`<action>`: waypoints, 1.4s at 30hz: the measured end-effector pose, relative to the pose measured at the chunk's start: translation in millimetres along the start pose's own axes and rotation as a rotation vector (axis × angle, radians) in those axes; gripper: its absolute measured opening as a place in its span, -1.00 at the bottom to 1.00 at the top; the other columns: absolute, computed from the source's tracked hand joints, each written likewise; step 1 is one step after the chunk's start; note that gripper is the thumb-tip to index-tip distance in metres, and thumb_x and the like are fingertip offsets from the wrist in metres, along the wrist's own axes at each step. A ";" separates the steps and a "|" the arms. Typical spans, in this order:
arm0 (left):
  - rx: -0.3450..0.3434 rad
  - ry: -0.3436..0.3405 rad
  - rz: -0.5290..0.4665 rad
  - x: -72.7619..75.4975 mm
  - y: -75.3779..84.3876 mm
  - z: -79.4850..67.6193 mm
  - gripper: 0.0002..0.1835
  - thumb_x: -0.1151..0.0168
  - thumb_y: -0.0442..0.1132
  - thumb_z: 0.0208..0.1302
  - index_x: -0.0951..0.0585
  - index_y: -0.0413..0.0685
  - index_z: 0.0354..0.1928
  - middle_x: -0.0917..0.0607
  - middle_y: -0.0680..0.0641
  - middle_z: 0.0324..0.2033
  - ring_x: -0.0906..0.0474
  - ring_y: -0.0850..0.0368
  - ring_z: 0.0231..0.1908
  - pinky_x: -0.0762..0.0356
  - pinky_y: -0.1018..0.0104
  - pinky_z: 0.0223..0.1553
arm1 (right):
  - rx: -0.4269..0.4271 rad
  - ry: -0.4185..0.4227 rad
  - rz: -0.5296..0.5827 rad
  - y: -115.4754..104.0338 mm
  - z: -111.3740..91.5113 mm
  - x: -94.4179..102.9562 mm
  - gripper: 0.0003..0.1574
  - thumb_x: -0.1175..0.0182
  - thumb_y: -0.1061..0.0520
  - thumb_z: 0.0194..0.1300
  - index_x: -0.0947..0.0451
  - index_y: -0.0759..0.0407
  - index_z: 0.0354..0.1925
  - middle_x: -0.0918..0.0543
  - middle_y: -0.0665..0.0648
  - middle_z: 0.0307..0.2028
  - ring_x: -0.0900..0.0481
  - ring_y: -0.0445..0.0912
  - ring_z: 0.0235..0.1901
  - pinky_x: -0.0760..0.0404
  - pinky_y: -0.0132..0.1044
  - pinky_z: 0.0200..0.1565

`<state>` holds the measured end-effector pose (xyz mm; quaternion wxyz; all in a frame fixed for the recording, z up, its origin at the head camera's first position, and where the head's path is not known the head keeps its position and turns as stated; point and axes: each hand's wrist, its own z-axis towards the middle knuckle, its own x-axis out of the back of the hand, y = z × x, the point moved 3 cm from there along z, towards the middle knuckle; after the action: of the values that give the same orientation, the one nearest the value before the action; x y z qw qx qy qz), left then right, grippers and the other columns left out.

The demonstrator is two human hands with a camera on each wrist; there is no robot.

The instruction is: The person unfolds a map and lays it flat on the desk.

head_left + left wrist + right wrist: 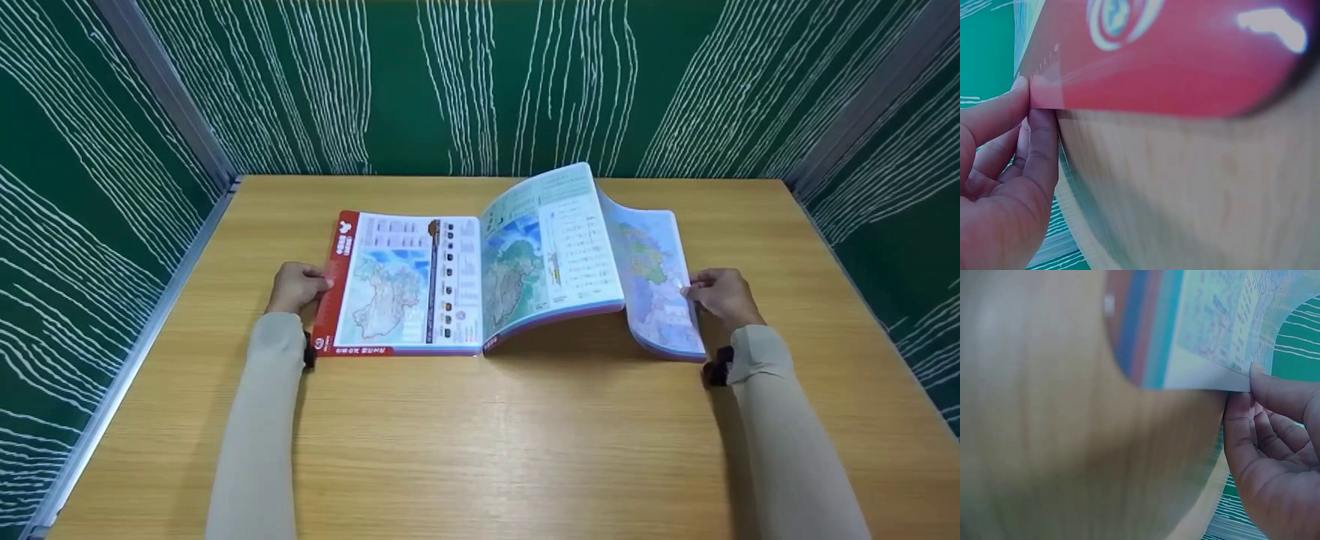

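Observation:
A map booklet [409,292] lies spread across the table, with printed maps, text and a red left border. Its middle section [551,247] arches up off the table, and its right-hand part [651,277] curves back down. My left hand [298,286] pinches the red left edge between thumb and fingers; the left wrist view shows the thumb above the red border [1174,73] and a finger below. On the far right, my right hand [724,295] pinches the outer edge. Close up in the right wrist view, coloured bands of layered sheets [1154,332] show beside the pinched corner.
The wooden table [480,450] extends in front of the booklet and to both sides. Green panels with white wavy lines [480,82] stand behind it and at left and right. Grey metal posts [161,90] rise at the back corners.

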<state>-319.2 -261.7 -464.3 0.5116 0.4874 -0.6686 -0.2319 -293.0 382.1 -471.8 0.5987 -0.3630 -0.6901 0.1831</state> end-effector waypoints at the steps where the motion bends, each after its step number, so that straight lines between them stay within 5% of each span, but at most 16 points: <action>1: 0.004 -0.003 -0.006 0.1 0.0 -0.1 -0.61 -0.15 -0.38 0.29 -0.51 -0.31 0.16 -0.60 -0.31 0.06 -0.64 -0.03 -0.14 -0.67 0.14 -0.12 | -0.008 0.000 -0.001 0.6 0.1 0.6 -0.56 -0.15 0.23 0.32 -0.45 0.48 0.09 -0.55 0.35 -0.07 -0.48 -0.14 -0.32 -0.53 -0.46 -0.40; 15: 0.046 -0.033 -0.011 4.9 -3.9 -3.1 -0.57 -0.11 -0.30 0.37 -0.44 -0.24 0.25 -0.55 -0.29 0.14 -0.59 -0.18 0.02 -0.62 -0.01 -0.01 | -0.084 0.002 0.028 7.6 0.5 4.0 -0.53 -0.12 0.22 0.34 -0.41 0.42 0.16 -0.51 0.30 -0.03 -0.47 -0.07 -0.21 -0.54 -0.48 -0.34; 22: -0.034 0.027 0.066 9.0 -2.6 -6.0 -0.59 -0.13 -0.36 0.31 -0.49 -0.37 0.18 -0.60 -0.36 0.06 -0.64 -0.05 -0.14 -0.65 0.14 -0.10 | -0.052 0.017 0.013 12.9 -2.3 9.8 -0.56 -0.13 0.21 0.34 -0.42 0.43 0.12 -0.54 0.21 -0.13 -0.48 -0.20 -0.33 -0.54 -0.49 -0.37; 42: 0.067 0.000 -0.004 16.0 -8.7 -0.2 -0.56 -0.12 -0.30 0.37 -0.44 -0.23 0.26 -0.55 -0.27 0.15 -0.57 -0.15 0.03 -0.60 0.01 0.03 | -0.188 0.012 0.054 26.5 2.0 19.3 -0.46 -0.08 0.24 0.38 -0.31 0.40 0.26 -0.43 0.34 0.12 -0.40 0.05 0.00 -0.47 -0.35 -0.14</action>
<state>-315.4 -279.5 -463.9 0.4946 0.5058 -0.6748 -0.2103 -287.8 414.1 -477.0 0.5609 -0.4372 -0.6906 0.1318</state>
